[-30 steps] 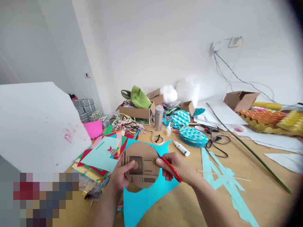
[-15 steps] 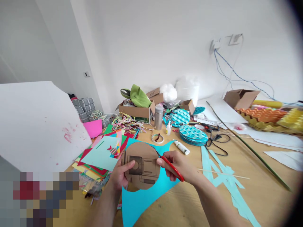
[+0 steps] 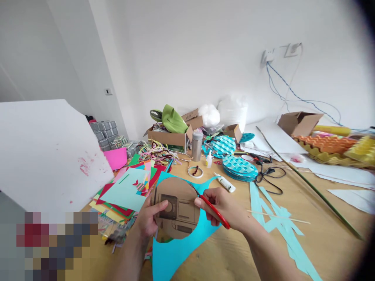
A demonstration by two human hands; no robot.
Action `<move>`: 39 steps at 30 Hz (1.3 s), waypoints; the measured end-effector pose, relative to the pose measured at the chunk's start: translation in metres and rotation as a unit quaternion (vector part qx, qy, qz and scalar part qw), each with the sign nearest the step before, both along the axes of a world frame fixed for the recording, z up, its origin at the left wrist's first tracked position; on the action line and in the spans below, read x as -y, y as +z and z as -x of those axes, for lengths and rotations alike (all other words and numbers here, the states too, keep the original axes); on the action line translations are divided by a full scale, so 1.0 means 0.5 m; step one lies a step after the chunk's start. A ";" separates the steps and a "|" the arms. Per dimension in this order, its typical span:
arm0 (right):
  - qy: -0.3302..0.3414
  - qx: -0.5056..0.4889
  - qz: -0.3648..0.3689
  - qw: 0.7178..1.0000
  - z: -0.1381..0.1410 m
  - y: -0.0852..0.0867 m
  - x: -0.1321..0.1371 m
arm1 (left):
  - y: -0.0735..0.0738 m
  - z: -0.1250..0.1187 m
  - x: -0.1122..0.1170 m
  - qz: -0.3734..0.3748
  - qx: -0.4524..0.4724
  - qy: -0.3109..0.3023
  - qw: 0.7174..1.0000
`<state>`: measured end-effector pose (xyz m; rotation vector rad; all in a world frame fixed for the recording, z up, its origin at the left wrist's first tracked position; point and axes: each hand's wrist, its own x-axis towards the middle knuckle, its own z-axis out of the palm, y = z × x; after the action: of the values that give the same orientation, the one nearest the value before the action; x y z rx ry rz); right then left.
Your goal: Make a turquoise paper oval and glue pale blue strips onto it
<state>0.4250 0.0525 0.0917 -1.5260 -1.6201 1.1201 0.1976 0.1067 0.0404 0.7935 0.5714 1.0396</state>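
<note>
Scissors [image 3: 216, 213] shifted; brown disc [image 3: 179, 212], teal paper [image 3: 175, 253].

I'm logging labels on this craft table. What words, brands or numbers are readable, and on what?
Nothing is readable.
Cardboard circle in left hand: printed drawing, no legible words.
Glue bottle: label too small.
Cardboard box: green print blurred.
Red scissors in right hand: no marking visible.

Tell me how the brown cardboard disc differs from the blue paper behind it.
The cardboard disc is brown with dark printed lines; the blue paper is plain turquoise. The disc is round; the paper has pointed corners. The paper is larger, sticking out past the disc below and right. Both sit in the left hand, with the red scissors at their edge.
</note>
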 end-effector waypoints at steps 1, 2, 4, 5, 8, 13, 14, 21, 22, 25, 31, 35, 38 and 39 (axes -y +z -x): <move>-0.003 0.002 -0.001 1.000 0.002 0.001 0.001 | 0.003 0.000 0.001 -0.001 0.001 -0.004 1.000; -0.006 0.004 -0.002 1.000 0.003 0.002 0.001 | 0.007 0.000 0.003 -0.001 0.003 -0.009 1.000; -0.012 0.012 -0.001 1.000 0.004 0.004 0.003 | 0.014 -0.001 0.006 0.000 0.009 -0.020 1.000; -0.013 0.018 -0.001 1.000 0.004 0.005 0.003 | 0.017 -0.001 0.007 0.002 0.010 -0.025 1.000; -0.010 0.034 -0.006 0.999 0.002 0.006 0.006 | 0.020 0.000 0.008 0.007 0.003 -0.027 1.000; 0.000 0.086 -0.018 0.996 -0.004 0.016 0.010 | 0.013 0.001 0.006 -0.015 -0.016 -0.017 1.000; 0.001 0.095 -0.018 0.995 -0.005 0.019 0.011 | 0.013 0.001 0.006 -0.018 -0.020 -0.017 0.999; 0.015 0.097 0.008 0.995 -0.007 0.025 0.017 | 0.008 0.006 0.006 -0.028 -0.030 -0.023 0.999; 0.018 0.093 0.017 0.995 -0.008 0.024 0.018 | 0.007 0.006 0.006 -0.028 -0.030 -0.023 0.999; 0.026 0.088 0.027 0.995 -0.010 0.024 0.021 | 0.004 0.007 0.005 -0.029 -0.028 -0.025 0.999; 0.036 0.117 -0.009 0.992 -0.006 0.031 0.022 | 0.003 0.010 0.008 -0.028 -0.041 -0.036 0.998; 0.037 0.141 -0.034 0.989 -0.003 0.033 0.021 | 0.008 0.012 0.009 -0.022 -0.034 -0.029 0.999; 0.035 0.154 -0.020 0.987 -0.004 0.031 0.022 | 0.008 0.012 0.008 -0.026 -0.032 -0.029 0.999; 0.035 0.152 -0.008 0.988 -0.004 0.030 0.023 | 0.007 0.012 0.008 -0.028 -0.034 -0.027 0.999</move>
<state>0.4270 0.0411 0.1067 -1.7044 -1.8919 0.9425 0.1913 0.1027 0.0438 0.8925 0.5784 0.9855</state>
